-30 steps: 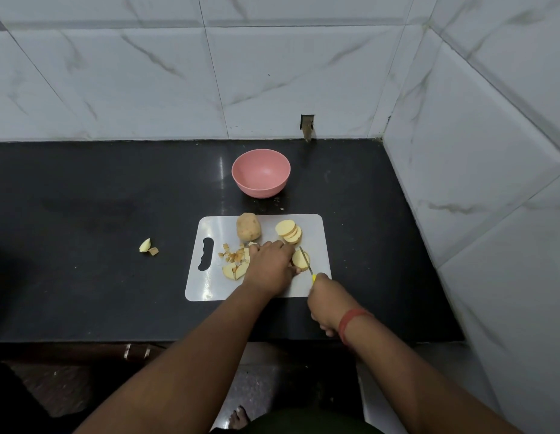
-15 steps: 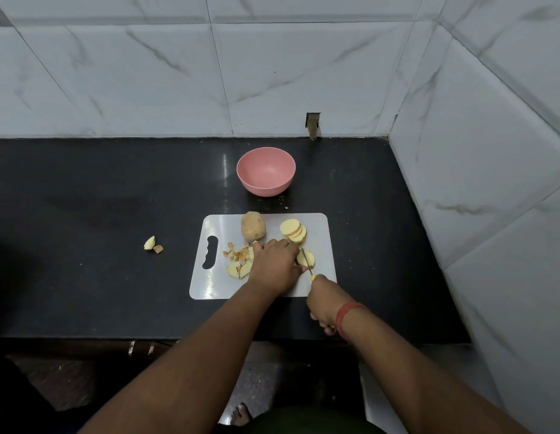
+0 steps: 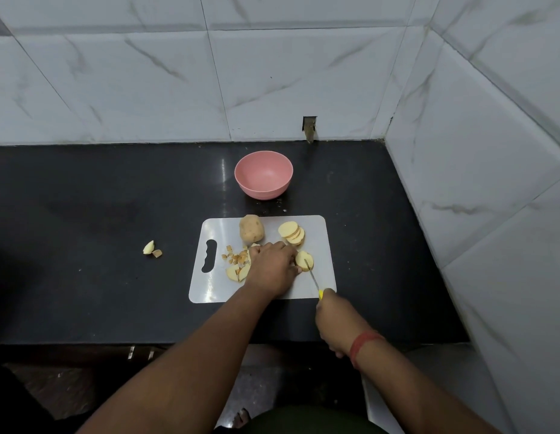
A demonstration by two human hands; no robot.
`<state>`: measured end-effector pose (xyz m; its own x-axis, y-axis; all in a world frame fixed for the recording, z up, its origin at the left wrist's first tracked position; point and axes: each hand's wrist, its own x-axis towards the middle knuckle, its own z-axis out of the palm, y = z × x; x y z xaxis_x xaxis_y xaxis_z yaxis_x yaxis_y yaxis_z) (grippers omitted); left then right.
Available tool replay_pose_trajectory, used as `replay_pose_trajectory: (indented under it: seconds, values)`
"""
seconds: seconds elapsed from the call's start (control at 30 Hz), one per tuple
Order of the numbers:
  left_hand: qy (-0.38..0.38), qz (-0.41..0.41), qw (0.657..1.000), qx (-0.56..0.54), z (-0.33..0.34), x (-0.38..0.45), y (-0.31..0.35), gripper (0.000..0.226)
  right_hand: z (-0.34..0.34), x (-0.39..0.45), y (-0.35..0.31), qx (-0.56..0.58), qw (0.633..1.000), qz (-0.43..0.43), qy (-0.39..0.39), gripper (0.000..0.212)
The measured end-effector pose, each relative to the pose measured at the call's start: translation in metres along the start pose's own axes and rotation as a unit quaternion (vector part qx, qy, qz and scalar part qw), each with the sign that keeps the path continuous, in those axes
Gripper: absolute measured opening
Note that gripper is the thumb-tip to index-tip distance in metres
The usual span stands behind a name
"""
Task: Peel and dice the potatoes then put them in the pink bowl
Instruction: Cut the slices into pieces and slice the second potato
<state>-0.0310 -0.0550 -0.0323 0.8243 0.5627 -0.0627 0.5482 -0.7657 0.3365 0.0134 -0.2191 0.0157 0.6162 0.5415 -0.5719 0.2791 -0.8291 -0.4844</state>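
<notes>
I'm watching from the head view. My left hand (image 3: 272, 267) sits at the centre of the white plastic cutting board (image 3: 319, 277), fingers curled down onto a peeled pale-yellow potato piece (image 3: 303, 257) at its 3 o'clock side; that grip is clamped on the piece, though how the fingertips lie is hidden under the knuckles. My right hand (image 3: 333, 321), at 5 o'clock off the board's near edge, is wrapped around the yellow handle of a thin-bladed knife (image 3: 311, 272), whose blade lies against that piece just beside the left fingers.

The round pink plastic bowl (image 3: 263, 176) stands on the black stone surface (image 3: 100, 214) at 12 o'clock from the board, apart from it, and looks to have nothing in it. On the board at 12 o'clock lies a whole brown unpeeled potato (image 3: 251, 232); at 1 o'clock a fanned stack of pale round slices (image 3: 292, 233); at 9 o'clock small diced bits and wedges (image 3: 238, 264). Two stray scraps (image 3: 152, 248) lie well off at 9 o'clock on the surface.

I judge dicing is under way, with plenty left. The risk: the blade runs so close to the left fingers that a slip on the wet, rounded piece could nick them. The piece could also roll or skid under pressure, and cut bits could scatter off the board's near edge.
</notes>
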Motion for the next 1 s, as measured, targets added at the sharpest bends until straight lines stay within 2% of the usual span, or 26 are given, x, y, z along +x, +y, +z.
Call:
replay_pose_trajectory:
  seconds: [0.23, 0.33, 0.47, 0.57, 0.63, 0.7, 0.77, 0.9, 1.0]
  values:
    - [0.018, 0.000, 1.000, -0.007, 0.003, -0.001, -0.004, 0.022, 0.000, 0.016, -0.027, -0.018, 0.998, 0.024, -0.048, 0.023]
    - [0.020, 0.004, 1.000, 0.000, 0.004, -0.001, -0.005, 0.021, 0.001, 0.018, -0.033, 0.003, 0.996, 0.055, -0.073, 0.028]
    - [0.026, 0.012, 0.999, 0.015, 0.005, -0.002, -0.006, 0.021, 0.001, 0.018, -0.034, 0.080, 0.990, 0.094, -0.067, 0.016]
    - [0.034, 0.016, 0.999, 0.015, 0.006, -0.002, -0.007, 0.022, 0.002, 0.020, -0.031, 0.044, 0.997, 0.050, -0.032, 0.005]
    - [0.037, 0.016, 0.999, 0.014, 0.007, -0.002, -0.008, 0.022, 0.002, 0.019, -0.032, 0.029, 0.999, 0.041, -0.012, 0.010]
    - [0.039, 0.016, 0.999, 0.011, 0.008, -0.002, -0.008, 0.023, 0.002, 0.019, -0.032, 0.034, 0.998, 0.055, -0.030, 0.008]
    - [0.040, 0.017, 0.999, 0.008, 0.007, -0.002, -0.008, 0.025, 0.001, 0.017, -0.033, 0.056, 0.994, 0.084, -0.043, 0.015]
    - [0.039, 0.022, 0.999, 0.012, 0.005, -0.002, -0.008, 0.026, 0.003, 0.021, -0.033, 0.034, 0.997, 0.060, -0.017, 0.006]
    - [0.041, 0.026, 0.999, 0.022, 0.005, -0.002, -0.009, 0.025, 0.008, 0.024, -0.033, -0.005, 0.998, 0.036, -0.041, 0.007]
